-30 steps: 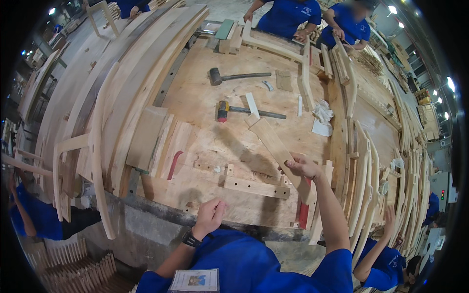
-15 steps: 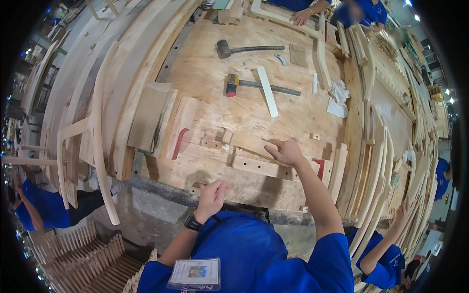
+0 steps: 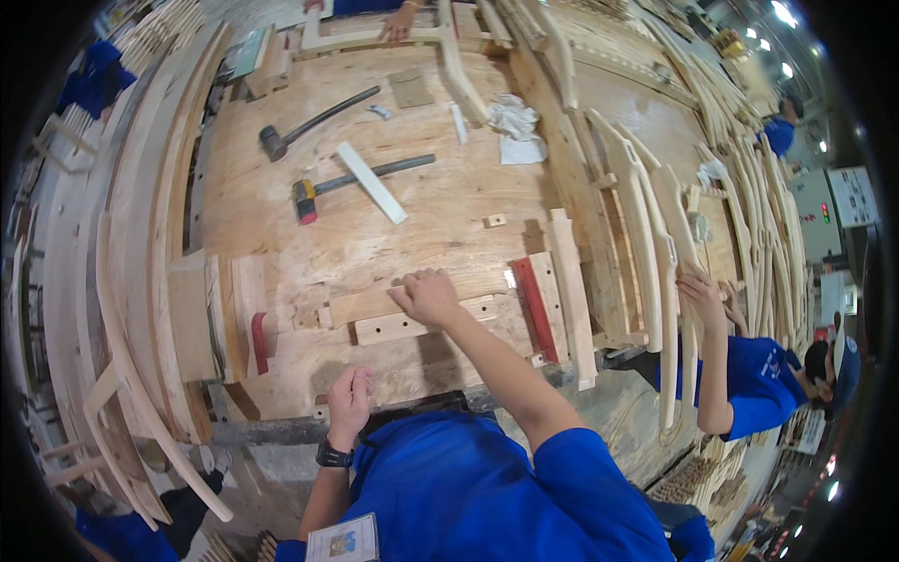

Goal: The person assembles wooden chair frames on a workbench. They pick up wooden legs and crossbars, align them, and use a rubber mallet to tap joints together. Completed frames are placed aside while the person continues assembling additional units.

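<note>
My right hand [image 3: 431, 298] is closed over a pale wooden slat [image 3: 365, 305], its thumb toward the left. The slat lies flat on the workbench, just beyond a wooden strip with drilled holes [image 3: 398, 328]. Nearer the bench's front edge, my left hand [image 3: 349, 398] is raised with its fingers curled together. Whatever those fingers may hold is hidden. Right of the slat stands a wooden block with a red strip [image 3: 536, 309], and a longer wooden bar [image 3: 571, 295] is beside it. A curved red piece [image 3: 259, 342] is at the left.
Farther back lie a black mallet [image 3: 273, 142], a red-and-yellow-headed mallet [image 3: 305, 201] and a white strip [image 3: 373, 184] across its handle. Crumpled paper [image 3: 513, 117] sits toward the far right. Curved chair parts [image 3: 646, 234] line the right side, where a co-worker's hand [image 3: 702, 295] grips one.
The view has swung to the right, so the bench appears farther left. My right hand stays on the slat, which now lies more nearly parallel to the drilled strip. My left hand remains curled.
</note>
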The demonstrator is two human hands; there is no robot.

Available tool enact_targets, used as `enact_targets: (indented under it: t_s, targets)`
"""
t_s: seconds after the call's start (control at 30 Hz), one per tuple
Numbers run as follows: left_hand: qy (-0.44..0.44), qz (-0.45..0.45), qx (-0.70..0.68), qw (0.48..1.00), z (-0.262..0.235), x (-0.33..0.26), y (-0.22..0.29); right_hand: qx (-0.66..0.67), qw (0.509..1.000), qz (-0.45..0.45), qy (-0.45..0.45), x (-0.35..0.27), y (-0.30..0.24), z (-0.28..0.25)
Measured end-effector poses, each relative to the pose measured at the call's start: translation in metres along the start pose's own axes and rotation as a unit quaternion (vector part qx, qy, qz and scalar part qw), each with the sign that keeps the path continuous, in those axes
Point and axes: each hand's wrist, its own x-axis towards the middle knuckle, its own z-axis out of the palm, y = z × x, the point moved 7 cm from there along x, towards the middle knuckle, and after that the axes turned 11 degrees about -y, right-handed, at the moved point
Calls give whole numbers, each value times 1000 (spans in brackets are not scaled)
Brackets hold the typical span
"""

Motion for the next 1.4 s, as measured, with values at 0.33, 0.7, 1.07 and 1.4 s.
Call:
enact_targets:
  t_s: [0.33, 0.7, 1.07, 1.4]
  targets:
    - [-10, 6, 29, 1000, 12, 7, 22, -2, 999, 16, 43, -2, -7, 4]
    - [-39, 51, 159, 985, 20, 27, 20, 30, 944, -108, 309, -80, -5, -35]
    - [-127, 45, 281, 950, 44, 12, 7, -98, 776, 381, 493, -313, 167, -228]
    - [-107, 14, 262, 959, 44, 9, 26, -69, 871, 445, 197, -325, 249, -227]
